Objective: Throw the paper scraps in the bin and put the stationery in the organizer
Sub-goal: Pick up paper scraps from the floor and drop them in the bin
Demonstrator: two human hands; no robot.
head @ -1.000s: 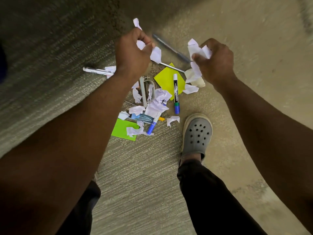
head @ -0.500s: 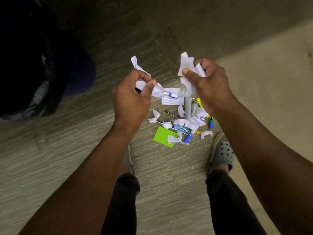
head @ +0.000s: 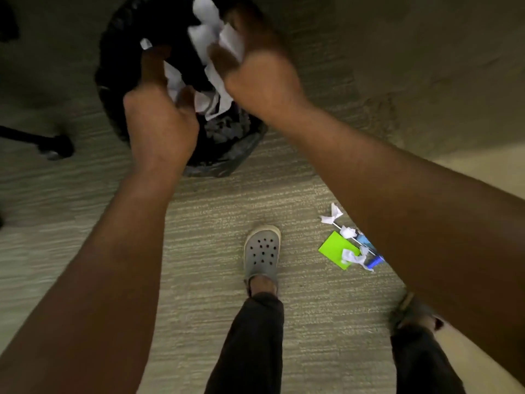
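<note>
Both my hands hang over the black lined bin (head: 119, 52) at the top left. My left hand (head: 159, 120) still holds white paper scraps (head: 173, 81) between loosening fingers above the bin's mouth. My right hand (head: 255, 66) grips a bigger bunch of white scraps (head: 216, 38) over the bin; it is blurred. On the carpet to the right lie more white scraps (head: 332, 216), a green sticky note (head: 332, 248) and a blue marker (head: 373, 261), partly hidden by my right forearm. No organizer is in view.
My foot in a grey clog (head: 262, 251) stands on the carpet below the bin, the other foot (head: 412, 314) at the lower right. A black chair-base leg with a caster (head: 54, 145) reaches in from the left. Bare floor lies at the far right.
I have turned left from the pile to the bin. Both hands, with their paper scraps, moved from above the pile to over the bin's opening.
</note>
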